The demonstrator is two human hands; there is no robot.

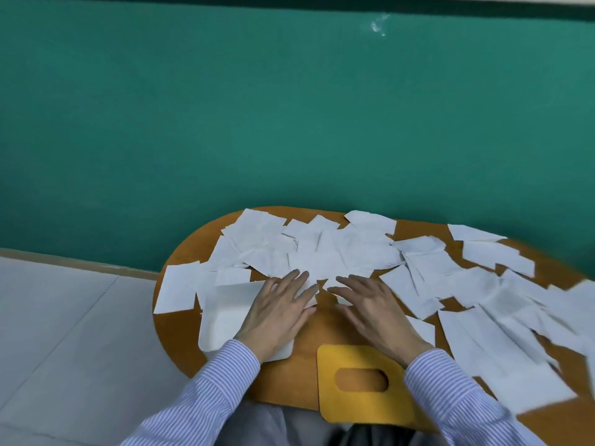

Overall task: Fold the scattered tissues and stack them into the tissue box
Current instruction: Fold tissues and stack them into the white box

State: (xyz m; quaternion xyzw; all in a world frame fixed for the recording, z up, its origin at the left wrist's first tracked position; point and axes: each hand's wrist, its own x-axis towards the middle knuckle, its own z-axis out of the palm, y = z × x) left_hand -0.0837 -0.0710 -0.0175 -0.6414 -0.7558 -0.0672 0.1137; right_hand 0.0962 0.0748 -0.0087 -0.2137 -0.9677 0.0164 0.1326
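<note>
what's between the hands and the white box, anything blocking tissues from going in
Nothing visible blocks it. The left hand lies flat, partly over the white tissue box, whose open top shows no cover. The yellow lid lies off to the side on the table, near the right hand. Loose tissues lie just beyond the fingertips.

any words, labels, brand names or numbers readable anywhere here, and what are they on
None can be read.
Yellow lid with the oval slot: plain, no print visible.
Scattered tissues: blank white.
White tissue box under the left hand: no label visible.
Green wall: only a pale scuff, not lettering.
</note>
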